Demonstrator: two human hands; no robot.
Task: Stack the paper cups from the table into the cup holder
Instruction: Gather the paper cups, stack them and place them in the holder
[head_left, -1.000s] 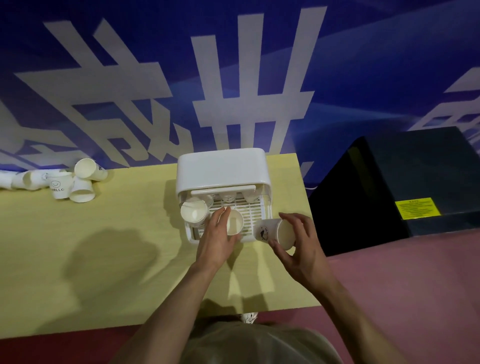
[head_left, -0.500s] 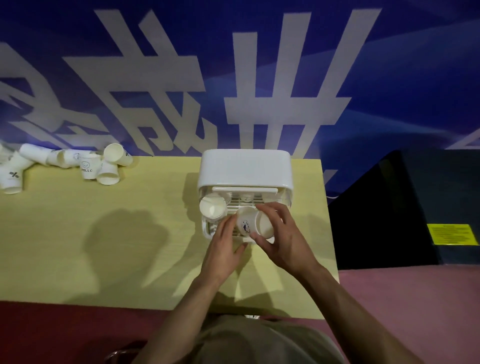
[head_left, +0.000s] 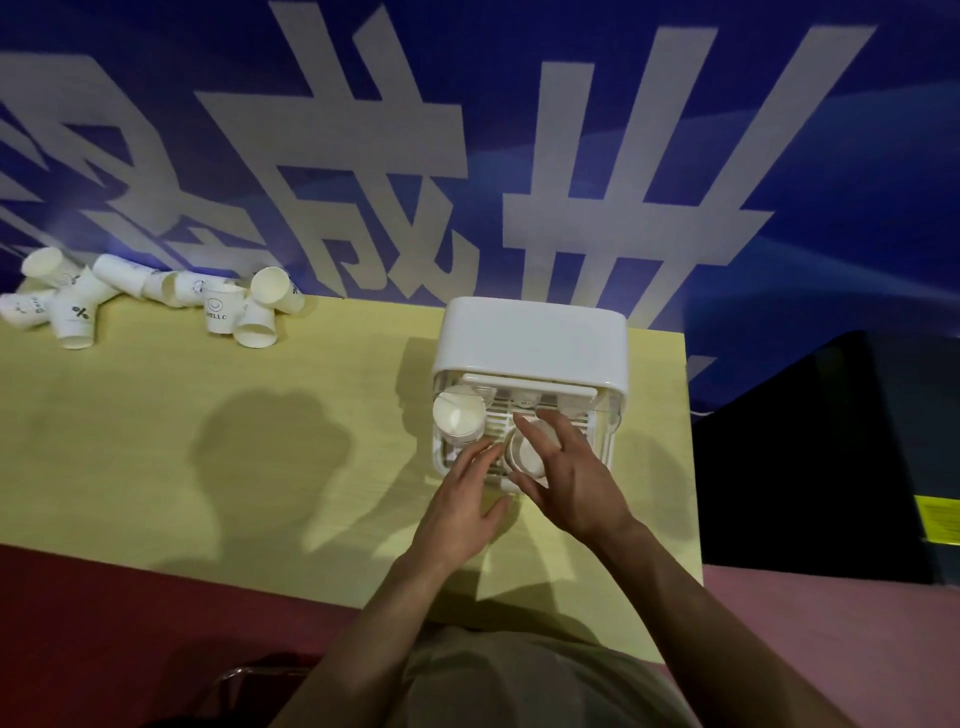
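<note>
Blue backdrop (head_left: 727, 130) with big white characters fills the wall behind the yellow counter (head_left: 208, 441), which carries everything I work with. To the counter's right stands a black box (head_left: 857, 441) bearing a yellow label at its edge. On the counter's right end sits the white cup holder (head_left: 530, 338), its hood over a slatted tray, front open toward me so cups can go in from my side.

Far off at the back left corner lies the heap of loose paper cups (head_left: 156, 301), some upright, some tipped over, one printed HELLO (head_left: 221, 312); they are well apart from the holder, so each costs me a long reach.

Inside the holder, on the left, a stack of cups (head_left: 458, 415) leans mouth-up toward me. Beside it, nearer the front, is the cup I am seating (head_left: 524, 452), lying with its mouth my way.

My right hand (head_left: 576, 478) has its grip curled round that cup, thumb below the rim and fingers over its top, to press it into place. My left hand (head_left: 462, 499) rests with straight, relaxed fingers at the tray's front edge, holding nothing; I judge it steadies the light holder against my push.
</note>
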